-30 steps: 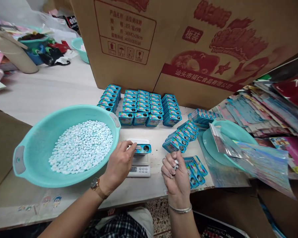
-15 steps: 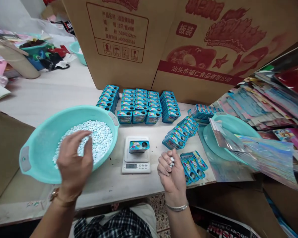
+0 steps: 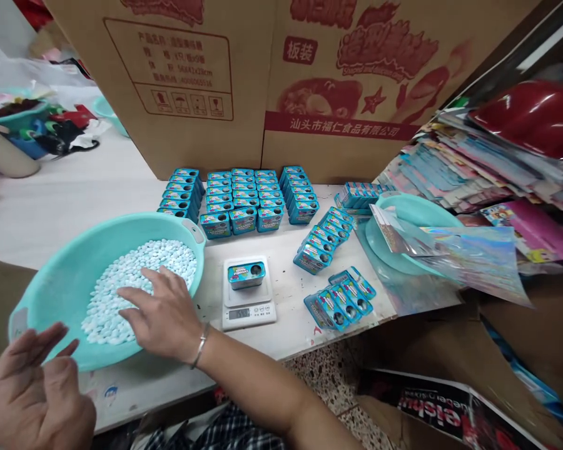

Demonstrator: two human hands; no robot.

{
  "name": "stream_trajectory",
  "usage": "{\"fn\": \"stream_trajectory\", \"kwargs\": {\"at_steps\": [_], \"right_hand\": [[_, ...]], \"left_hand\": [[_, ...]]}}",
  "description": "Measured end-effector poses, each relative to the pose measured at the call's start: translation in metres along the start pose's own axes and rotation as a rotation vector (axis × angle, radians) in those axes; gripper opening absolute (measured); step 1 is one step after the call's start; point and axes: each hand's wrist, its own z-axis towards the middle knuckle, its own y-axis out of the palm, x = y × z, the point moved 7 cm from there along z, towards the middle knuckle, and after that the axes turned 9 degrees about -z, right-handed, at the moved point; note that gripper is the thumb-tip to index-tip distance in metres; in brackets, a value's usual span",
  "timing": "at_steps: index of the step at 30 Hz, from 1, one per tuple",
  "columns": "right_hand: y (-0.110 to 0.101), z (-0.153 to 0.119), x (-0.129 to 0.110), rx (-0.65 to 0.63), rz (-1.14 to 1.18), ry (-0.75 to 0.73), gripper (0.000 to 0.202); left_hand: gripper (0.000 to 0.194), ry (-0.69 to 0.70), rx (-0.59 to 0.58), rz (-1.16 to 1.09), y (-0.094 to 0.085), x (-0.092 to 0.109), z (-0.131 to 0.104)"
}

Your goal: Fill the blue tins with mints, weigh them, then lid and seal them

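My right hand (image 3: 166, 312), fingers spread, reaches over the pale blue candies (image 3: 122, 281) in the large turquoise basin (image 3: 51, 269); its fingertips are at the candies. At the lower left, my left hand (image 3: 40, 387) is raised palm up beside the basin's near edge, fingers apart, with nothing visible in it. A small blue tin (image 3: 246, 275) lies on the white scale (image 3: 249, 315), whose display is lit. Behind the scale stand several rows of blue tins (image 3: 243, 219), and more tins (image 3: 342, 303) lie to its right.
A large cardboard box (image 3: 244, 144) stands at the back. On the right are another turquoise basin (image 3: 422, 209) with shiny film sheets (image 3: 478, 256) on it, and stacked packaging (image 3: 431, 169). An open carton (image 3: 422, 403) sits below the table edge.
My right hand has moved left from beside the scale to the candies and opened; the bits it held no longer show. My left hand has left the basin toward the lower left. The view has shifted right.
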Motion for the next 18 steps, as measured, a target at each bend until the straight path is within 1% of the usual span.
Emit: {"fn": "stream_trajectory", "kwargs": {"at_steps": [1,2,3,4,5,7,8,10,11,12,13,15,16,18], "right_hand": [[-0.01,-0.012,0.001,0.022,-0.013,-0.02,0.032],[-0.021,-0.026,0.003,0.045,0.0,-0.032,0.03],[-0.032,-0.041,0.006,0.067,0.026,-0.03,0.028],[-0.043,-0.058,0.01,0.088,0.058,-0.021,0.026],[-0.052,-0.075,0.015,0.102,0.088,-0.002,0.024],[-0.064,-0.111,0.03,0.093,0.134,0.086,0.021],[-0.067,-0.129,0.038,0.085,0.146,0.159,0.02],[-0.07,-0.164,0.057,0.075,0.147,0.33,0.021],[-0.071,-0.18,0.064,0.082,0.144,0.41,0.022],[-0.072,-0.195,0.071,0.096,0.142,0.477,0.022],[-0.074,-0.208,0.076,0.116,0.144,0.529,0.022],[-0.076,-0.227,0.083,0.161,0.155,0.599,0.022],[-0.078,-0.234,0.086,0.182,0.159,0.625,0.022],[-0.081,-0.244,0.09,0.225,0.151,0.669,0.022]], "left_hand": [[0.054,-0.041,0.09,-0.066,-0.001,0.0,0.0],[0.05,-0.07,0.157,-0.137,0.002,0.002,0.001],[0.049,-0.079,0.172,-0.207,0.01,0.005,0.003],[0.05,-0.062,0.119,-0.257,0.024,0.01,0.008],[0.053,-0.024,0.034,-0.279,0.042,0.016,0.013],[0.059,0.103,-0.187,-0.218,0.085,0.032,0.023],[0.064,0.179,-0.308,-0.133,0.109,0.038,0.027],[0.073,0.347,-0.508,0.074,0.155,0.047,0.031],[0.069,0.403,-0.597,0.171,0.176,0.048,0.031],[0.06,0.444,-0.677,0.246,0.194,0.048,0.03],[0.049,0.471,-0.752,0.298,0.209,0.048,0.029],[0.03,0.528,-0.874,0.33,0.229,0.055,0.021],[0.026,0.564,-0.925,0.312,0.235,0.062,0.015],[0.026,0.637,-1.027,0.232,0.243,0.082,-0.002]]}}
